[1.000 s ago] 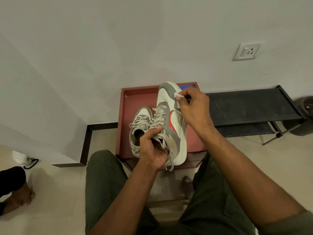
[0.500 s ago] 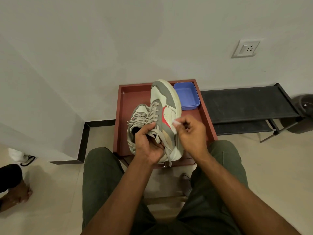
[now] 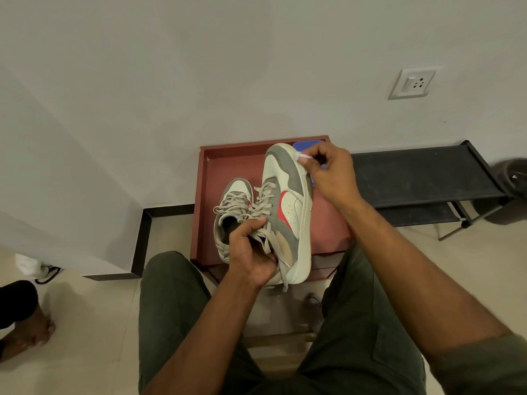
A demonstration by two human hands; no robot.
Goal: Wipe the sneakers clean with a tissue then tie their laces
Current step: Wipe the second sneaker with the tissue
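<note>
A red-brown tray (image 3: 211,195) is set against the wall. Above it, near its right half, a grey-and-white sneaker (image 3: 288,201) is gripped at the collar by the left hand (image 3: 251,252). A second sneaker (image 3: 231,203) lies in the tray, unlaced. A small tissue (image 3: 302,157) is pinched by the right hand (image 3: 328,172) against the held sneaker's toe edge, over the tray's far right corner.
</note>
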